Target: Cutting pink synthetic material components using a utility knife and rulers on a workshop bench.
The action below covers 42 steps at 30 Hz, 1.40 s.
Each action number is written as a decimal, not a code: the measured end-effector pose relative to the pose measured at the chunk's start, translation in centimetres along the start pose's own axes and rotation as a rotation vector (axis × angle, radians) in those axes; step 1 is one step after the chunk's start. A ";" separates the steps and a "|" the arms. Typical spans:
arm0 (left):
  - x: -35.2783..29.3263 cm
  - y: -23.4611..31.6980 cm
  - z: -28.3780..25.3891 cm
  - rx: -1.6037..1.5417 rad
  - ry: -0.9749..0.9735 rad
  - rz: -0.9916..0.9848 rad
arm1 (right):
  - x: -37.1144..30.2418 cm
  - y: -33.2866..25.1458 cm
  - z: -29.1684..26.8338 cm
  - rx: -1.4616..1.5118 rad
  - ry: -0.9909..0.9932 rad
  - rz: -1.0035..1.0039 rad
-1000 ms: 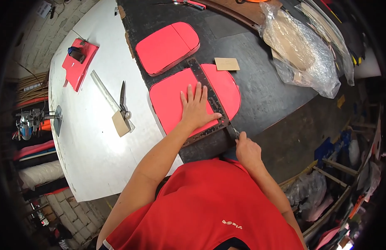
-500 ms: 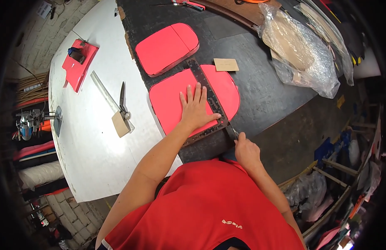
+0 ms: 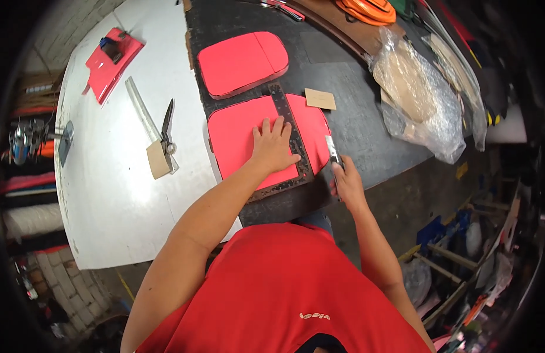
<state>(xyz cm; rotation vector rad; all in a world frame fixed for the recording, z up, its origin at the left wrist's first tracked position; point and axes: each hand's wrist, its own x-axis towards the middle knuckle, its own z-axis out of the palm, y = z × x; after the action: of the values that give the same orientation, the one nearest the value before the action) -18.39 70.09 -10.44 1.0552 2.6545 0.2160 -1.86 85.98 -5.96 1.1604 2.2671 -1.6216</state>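
Note:
My left hand lies flat with fingers spread on a pink rounded panel, its thumb touching a dark L-shaped metal square. One arm of the square crosses the panel; the other runs along the near edge. My right hand is closed around a utility knife, its silver blade pointing away from me beside the panel's right edge. Whether the blade touches the panel, I cannot tell. Beyond lies a second pink rounded panel, with a line across its right part. A small tan card overlaps the first panel's far right edge.
On the white tabletop at left are scissors, a metal strip, a tan card and a pink piece with a dark object on it. Bubble-wrapped tan shapes lie at the far right of the black surface.
My right hand has moved the knife from the square's near corner to the panel's right side, and the blade now shows. My left hand stays pressed down. The whole view has shifted somewhat.

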 end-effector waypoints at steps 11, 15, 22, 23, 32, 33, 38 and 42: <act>2.0 1.2 -3.2 0.037 -0.254 -0.097 | 9.4 -9.6 6.0 -0.725 0.037 -0.391; 1.9 1.4 -3.1 0.039 -0.264 -0.109 | 11.1 -9.7 7.1 -0.712 0.066 -0.439; 2.3 1.9 -4.2 0.110 -0.361 -0.084 | 13.0 -10.0 6.8 -0.807 0.028 -0.540; 2.5 2.0 -4.2 0.144 -0.392 -0.079 | 13.3 -10.3 6.8 -0.859 0.017 -0.525; 2.7 2.0 -3.2 0.140 -0.298 -0.106 | 12.2 -10.8 6.9 -0.879 0.014 -0.469; 2.7 1.9 -3.2 0.129 -0.307 -0.105 | 11.7 -10.6 6.8 -0.874 0.011 -0.466; 2.3 1.6 -2.3 0.075 -0.232 -0.115 | 8.3 -8.4 5.7 -0.891 -0.028 -0.457; 2.2 1.8 -2.7 0.060 -0.222 -0.130 | 4.4 -5.0 4.6 -0.854 0.002 -0.467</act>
<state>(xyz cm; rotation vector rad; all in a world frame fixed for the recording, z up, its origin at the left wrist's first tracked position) -19.59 72.82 -7.90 0.8637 2.5296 -0.0069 -9.57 83.63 -6.34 0.4348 2.8796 -0.5332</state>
